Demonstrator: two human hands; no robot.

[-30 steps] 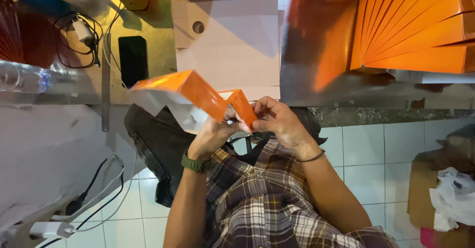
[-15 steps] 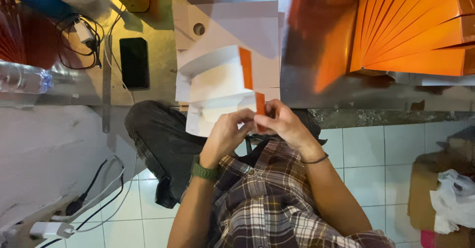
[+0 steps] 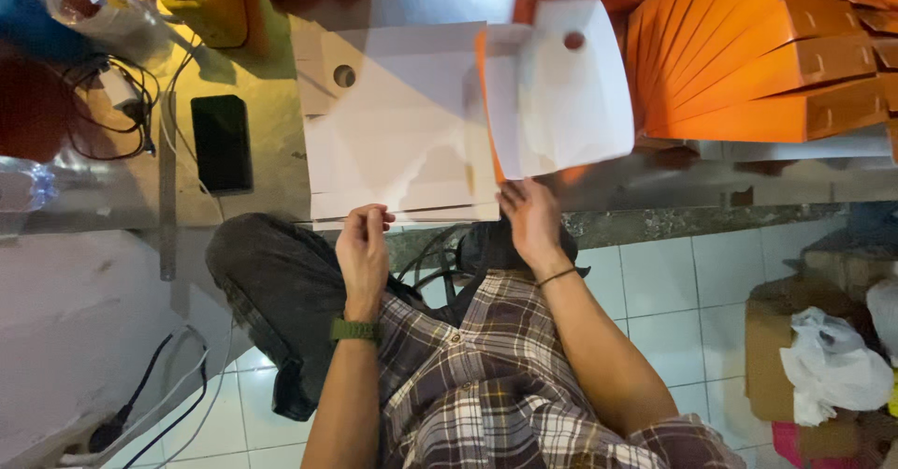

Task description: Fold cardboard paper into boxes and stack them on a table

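The left hand (image 3: 363,245) pinches the near edge of a flat white cardboard box blank with a round hole near its far corner (image 3: 398,123), fingers curled closed on that edge, while the sheet lies spread on the glossy surface (image 3: 253,188) just beyond the person's lap. The right hand (image 3: 531,221) grips the lower edge of the blank's folded white flap with a small round hole and an orange reverse side (image 3: 566,95), fingers closed on it, and that flap stands raised and tilted above the surface beside the flat sheet. To the right, well apart from both hands, a fanned stack of folded orange cardboard boxes (image 3: 748,57) rests on the surface. To the left of the blank lies a black smartphone (image 3: 222,142), with tangled black cables (image 3: 112,104) beyond it and a yellow tape dispenser (image 3: 210,1) at the far edge. On the tiled floor (image 3: 673,319) at lower right sits a brown carton holding a crumpled white plastic bag (image 3: 828,366).
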